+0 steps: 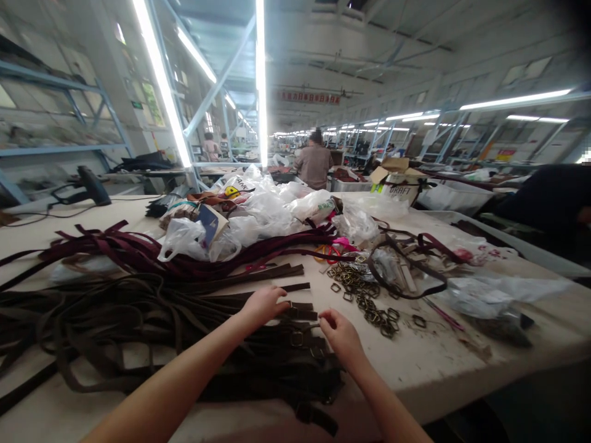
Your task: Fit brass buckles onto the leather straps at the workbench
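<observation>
My left hand (265,306) reaches over a pile of dark brown straps (152,320), its fingers closed on a dark strap (302,314) beside a small metal buckle. Close to it on the right, my right hand (341,335) pinches at the end of the same strap; its fingertips cover what they hold. Several straps lie with their ends pointing right, and some below my hands carry a square brass-coloured buckle (297,338). To the right of my hands lies a heap of loose square buckles (369,301).
Maroon straps (115,246) and white plastic bags (258,209) lie farther back on the pale table (415,369). A heat-gun-like tool (92,186) stands at left. Dark looped straps (410,264) and a purple pen-like item (444,314) lie at right. A person (314,161) stands beyond.
</observation>
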Tool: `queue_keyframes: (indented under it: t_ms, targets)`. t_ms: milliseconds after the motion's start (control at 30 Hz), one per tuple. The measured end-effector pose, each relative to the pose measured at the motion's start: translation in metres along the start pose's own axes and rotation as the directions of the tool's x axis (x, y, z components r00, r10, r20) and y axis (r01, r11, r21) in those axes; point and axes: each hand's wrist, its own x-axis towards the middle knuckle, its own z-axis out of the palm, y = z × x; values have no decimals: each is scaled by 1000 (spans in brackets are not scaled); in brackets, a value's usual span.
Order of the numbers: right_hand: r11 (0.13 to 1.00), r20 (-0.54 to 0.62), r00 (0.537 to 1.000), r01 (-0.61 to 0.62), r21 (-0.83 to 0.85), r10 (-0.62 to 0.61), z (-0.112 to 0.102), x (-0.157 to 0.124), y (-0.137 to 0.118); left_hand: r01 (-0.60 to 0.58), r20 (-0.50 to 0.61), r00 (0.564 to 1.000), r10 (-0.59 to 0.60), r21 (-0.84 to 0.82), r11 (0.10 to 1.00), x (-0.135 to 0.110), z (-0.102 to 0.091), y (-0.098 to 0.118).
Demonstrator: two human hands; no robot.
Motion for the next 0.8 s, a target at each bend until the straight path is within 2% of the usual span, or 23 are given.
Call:
queue_keyframes:
  t_ms: [67,133,267,333,400,500,567,667,800]
  targets:
    - [998,36,999,3,-61,-1,-6,-3,10,106,-24,994,-105,46,993,22,3,-7]
    - [995,21,1000,-4,-105,7,-14,-3,21,161,-24,987,-160,71,984,40,10,-12]
    - [971,-93,996,-25,-239,3,-42,8,45,117,16,993,-118,49,992,51,26,-10]
    - [941,-161,987,-47,-334,-8,-56,20,52,64,24,998,-64,11,998,46,27,-7]
    - [883,-178,984,-59,-466,-29,-64,35,54,44,13,999,-43,-61,997,38,22,-5]
    - [751,-99,994,-37,-659,-38,-61,60,48,34,-8,999,-36,-203,979,25,9,-3]
    - [710,-57,998,-24,-704,-22,-54,73,42,25,-16,999,-31,-282,959,17,0,-2]
    - [729,-19,1000,-5,-684,-11,-49,82,37,38,3,999,-40,-387,921,4,-10,1]
    - [791,60,998,55,-609,-23,-51,73,28,53,56,998,-29,-514,856,-15,-18,6]
